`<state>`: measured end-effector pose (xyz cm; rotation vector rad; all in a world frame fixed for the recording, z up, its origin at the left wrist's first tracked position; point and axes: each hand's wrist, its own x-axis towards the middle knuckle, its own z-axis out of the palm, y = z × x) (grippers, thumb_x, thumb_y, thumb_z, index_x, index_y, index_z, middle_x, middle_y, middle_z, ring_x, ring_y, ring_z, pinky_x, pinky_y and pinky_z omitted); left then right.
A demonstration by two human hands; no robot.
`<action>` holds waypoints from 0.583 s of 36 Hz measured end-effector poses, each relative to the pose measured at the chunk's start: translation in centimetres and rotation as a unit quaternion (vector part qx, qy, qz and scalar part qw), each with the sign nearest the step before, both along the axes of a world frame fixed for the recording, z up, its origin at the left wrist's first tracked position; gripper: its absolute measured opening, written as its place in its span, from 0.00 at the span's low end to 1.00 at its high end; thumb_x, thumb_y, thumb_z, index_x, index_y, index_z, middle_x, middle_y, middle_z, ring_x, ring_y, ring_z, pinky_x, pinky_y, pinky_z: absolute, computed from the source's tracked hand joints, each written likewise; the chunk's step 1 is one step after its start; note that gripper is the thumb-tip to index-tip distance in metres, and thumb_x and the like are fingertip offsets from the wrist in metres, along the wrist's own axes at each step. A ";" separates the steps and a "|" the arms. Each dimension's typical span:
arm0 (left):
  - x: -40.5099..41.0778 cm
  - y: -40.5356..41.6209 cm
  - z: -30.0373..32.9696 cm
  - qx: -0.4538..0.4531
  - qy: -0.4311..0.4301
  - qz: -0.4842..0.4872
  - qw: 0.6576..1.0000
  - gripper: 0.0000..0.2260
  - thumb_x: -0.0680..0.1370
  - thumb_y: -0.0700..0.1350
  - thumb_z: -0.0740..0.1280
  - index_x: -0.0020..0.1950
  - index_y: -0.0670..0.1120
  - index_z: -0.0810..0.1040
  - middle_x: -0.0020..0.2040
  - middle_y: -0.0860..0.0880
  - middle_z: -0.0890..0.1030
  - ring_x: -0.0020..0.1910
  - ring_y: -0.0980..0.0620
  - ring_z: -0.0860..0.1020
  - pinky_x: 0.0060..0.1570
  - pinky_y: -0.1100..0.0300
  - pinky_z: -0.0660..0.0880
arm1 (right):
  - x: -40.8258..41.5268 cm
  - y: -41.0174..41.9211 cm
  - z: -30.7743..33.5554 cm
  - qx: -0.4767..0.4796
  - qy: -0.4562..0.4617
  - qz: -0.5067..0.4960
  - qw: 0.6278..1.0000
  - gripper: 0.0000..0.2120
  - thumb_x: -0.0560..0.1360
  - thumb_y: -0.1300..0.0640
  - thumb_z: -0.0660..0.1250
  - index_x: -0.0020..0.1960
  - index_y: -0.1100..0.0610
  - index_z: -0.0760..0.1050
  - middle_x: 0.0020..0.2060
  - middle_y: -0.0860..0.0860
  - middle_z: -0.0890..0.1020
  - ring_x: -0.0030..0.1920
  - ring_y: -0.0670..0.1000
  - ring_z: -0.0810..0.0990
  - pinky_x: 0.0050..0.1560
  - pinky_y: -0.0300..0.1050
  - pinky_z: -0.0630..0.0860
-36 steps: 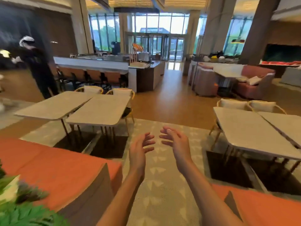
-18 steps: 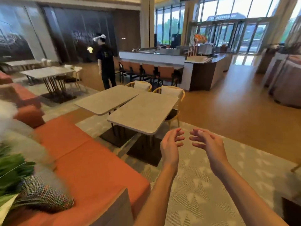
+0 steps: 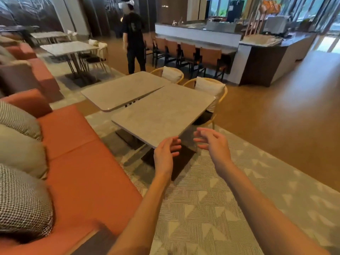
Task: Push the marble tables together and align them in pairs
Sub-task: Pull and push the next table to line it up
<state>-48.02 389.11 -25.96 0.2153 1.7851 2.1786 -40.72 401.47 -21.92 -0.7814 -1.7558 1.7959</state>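
Two grey marble tables stand side by side in front of me. The near table [image 3: 161, 111] has its corner pointing at my hands; the far table [image 3: 123, 90] sits behind it to the left, offset, with a narrow wedge-shaped gap between them. My left hand [image 3: 165, 153] is raised just below the near table's corner, fingers relaxed and loosely spread, holding nothing. My right hand [image 3: 214, 142] is up beside that corner on the right, fingers relaxed, also empty. Neither hand plainly touches the tabletop.
An orange sofa [image 3: 81, 162] with patterned cushions runs along the left. Two wicker chairs [image 3: 209, 89] stand behind the tables. A person in black [image 3: 133, 39] stands beyond them near a bar counter [image 3: 198, 34] with stools. More marble tables [image 3: 68, 47] stand at far left.
My view has swung left and moved closer to the left pair of tables. Both hands stay raised and empty, now at the near table's corner.
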 end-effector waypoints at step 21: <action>-15.5 10.5 -10.2 -0.135 -0.090 0.261 0.952 0.09 0.80 0.47 0.63 0.49 0.50 0.84 0.48 0.47 0.84 0.49 0.48 0.81 0.51 0.49 0.76 | -21.8 20.5 -9.3 0.086 -0.146 0.279 0.945 0.08 0.81 0.52 0.62 0.54 0.49 0.80 0.52 0.50 0.84 0.51 0.48 0.84 0.54 0.47 0.81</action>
